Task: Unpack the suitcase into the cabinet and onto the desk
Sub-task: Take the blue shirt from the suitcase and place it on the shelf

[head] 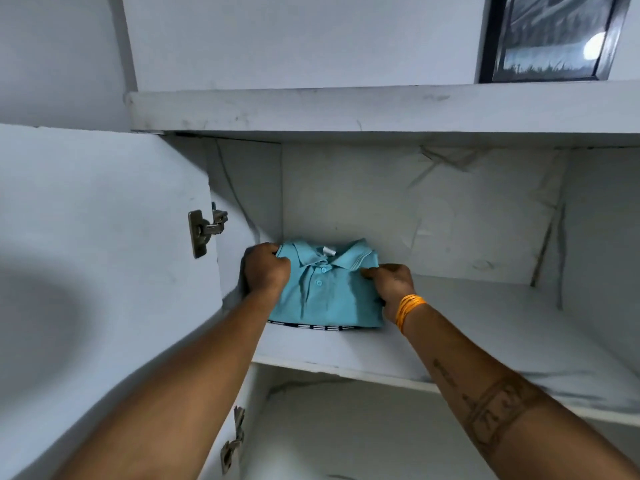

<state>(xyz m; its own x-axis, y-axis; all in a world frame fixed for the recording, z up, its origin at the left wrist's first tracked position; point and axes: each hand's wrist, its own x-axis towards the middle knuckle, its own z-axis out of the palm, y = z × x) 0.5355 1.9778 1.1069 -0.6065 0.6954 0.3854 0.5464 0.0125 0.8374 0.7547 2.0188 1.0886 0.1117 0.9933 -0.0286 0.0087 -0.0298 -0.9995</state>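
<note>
picture (554, 36): dark frame, leaning on top ledge, upper right | bangles (408, 308): orange, on a wrist

Dim, cool, even light. Bright glare spot on framed picture (554, 36) glass top right. Soft dark shadow across open cabinet door (86, 271) at left. Wide-angle bending at edges; forearms near bottom slightly soft.

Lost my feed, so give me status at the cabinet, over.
Left hand and right hand both gripping folded teal polo shirt. Shirt on cabinet shelf, atop a striped garment. Nothing obstructing.
</note>
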